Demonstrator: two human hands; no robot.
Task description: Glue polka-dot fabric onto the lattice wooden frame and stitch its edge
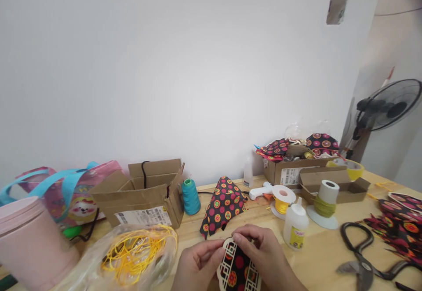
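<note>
Between my two hands is a cut-out wooden lattice panel (224, 268) with dark flower-patterned fabric showing through and beside its openings. My left hand (199, 262) pinches its upper left edge, thumb on the front. My right hand (259, 249) grips the top right, its thumb pressed on the upper rim and the fingers behind. The panel's lower end runs out of the picture. Just beyond my hands lies a loose piece of the same patterned fabric (224, 205). A white glue bottle (296, 227) with a yellow label stands to the right of my right hand.
Black-handled scissors (362, 260) and fabric scraps (398, 229) lie at right. Behind are spools of yellow cord (281, 205) and green cord (325, 207), a teal thread cone (191, 198) and a cardboard box (148, 194). Yellow cord in a plastic bag (135, 256) and a pink bin (33, 242) are left.
</note>
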